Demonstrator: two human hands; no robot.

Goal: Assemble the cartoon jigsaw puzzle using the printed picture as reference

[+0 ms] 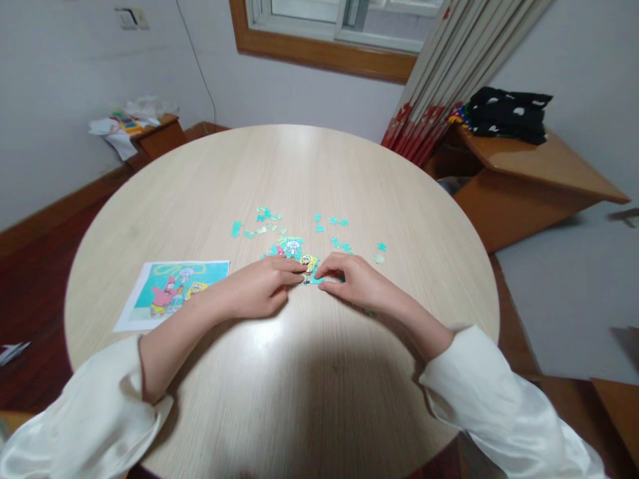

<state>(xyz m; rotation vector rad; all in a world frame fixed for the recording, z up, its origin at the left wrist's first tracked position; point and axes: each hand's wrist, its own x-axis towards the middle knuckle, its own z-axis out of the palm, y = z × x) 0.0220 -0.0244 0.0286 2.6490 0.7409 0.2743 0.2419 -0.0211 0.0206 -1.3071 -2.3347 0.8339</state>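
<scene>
Middle of table (309,166): left hand (259,289) and right hand (357,283), half-curled, pinching one puzzle piece (315,279) against the joined patch (292,249) to seat it (reference print (174,289) toward left edge).

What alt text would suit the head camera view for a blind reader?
A person's left hand and right hand rest with fingers almost touching at the near edge of a partly joined cartoon jigsaw on a round table. Loose teal pieces lie beyond it; a printed picture lies left.
</scene>
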